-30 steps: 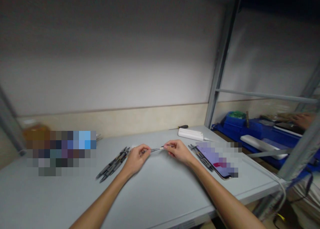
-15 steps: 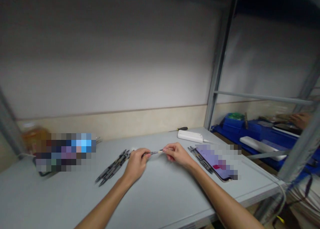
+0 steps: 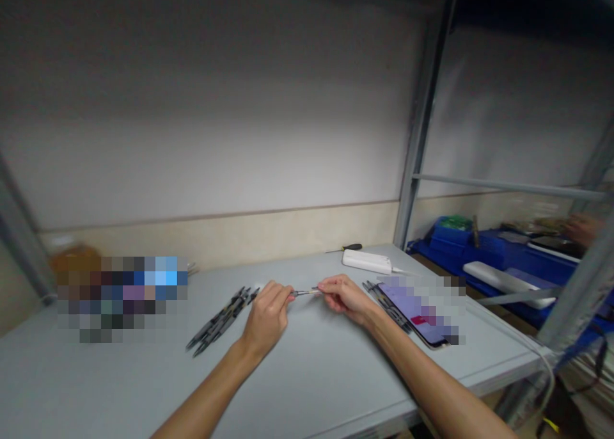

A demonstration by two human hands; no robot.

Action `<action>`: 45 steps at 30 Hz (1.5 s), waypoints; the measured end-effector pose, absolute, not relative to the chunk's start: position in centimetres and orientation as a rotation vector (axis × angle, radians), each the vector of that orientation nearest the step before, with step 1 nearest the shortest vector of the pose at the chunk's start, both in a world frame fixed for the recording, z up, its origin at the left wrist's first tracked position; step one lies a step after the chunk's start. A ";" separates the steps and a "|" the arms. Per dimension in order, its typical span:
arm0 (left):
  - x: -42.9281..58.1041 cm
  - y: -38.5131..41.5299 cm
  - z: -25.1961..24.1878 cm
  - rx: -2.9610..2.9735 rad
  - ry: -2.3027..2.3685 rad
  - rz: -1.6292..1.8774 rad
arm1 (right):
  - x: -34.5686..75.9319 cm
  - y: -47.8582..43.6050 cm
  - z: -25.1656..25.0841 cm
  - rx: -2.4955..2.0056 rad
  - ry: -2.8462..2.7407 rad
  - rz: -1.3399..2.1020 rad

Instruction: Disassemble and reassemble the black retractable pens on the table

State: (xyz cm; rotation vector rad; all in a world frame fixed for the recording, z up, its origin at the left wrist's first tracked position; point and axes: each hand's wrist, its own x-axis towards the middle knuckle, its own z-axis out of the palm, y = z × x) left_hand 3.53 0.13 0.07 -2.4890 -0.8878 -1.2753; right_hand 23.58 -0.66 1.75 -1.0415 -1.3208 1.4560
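Note:
A thin pen (image 3: 306, 292) with a silvery middle stretches level between my two hands, just above the table. My left hand (image 3: 267, 314) is closed, its fingers wrapped round one end. The other end sits in a pinch of my right hand (image 3: 346, 299). How much of the pen lies inside the fingers is hidden. Left of my left hand lies a pile of grey and black pens (image 3: 221, 322), slanting toward me. A second group of dark pens (image 3: 391, 308) lies to the right, alongside a phone (image 3: 415, 314) with a lit screen.
A screwdriver (image 3: 352, 247) and a white power strip (image 3: 367, 261) lie at the back of the grey table (image 3: 307, 375). Blurred-out items (image 3: 129, 292) stand at the left. Beyond the metal post (image 3: 422, 119) are blue trays (image 3: 446, 237) and another person's hand (image 3: 582, 229).
Both hands keep hold of the pen. My left hand has turned slightly, its knuckles now more on top. The whole view has shifted a little.

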 end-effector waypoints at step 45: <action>3.7 0.4 -0.1 -2.932 -1.385 -1.038 | 25.5 1.6 5.9 -0.611 -0.670 1.637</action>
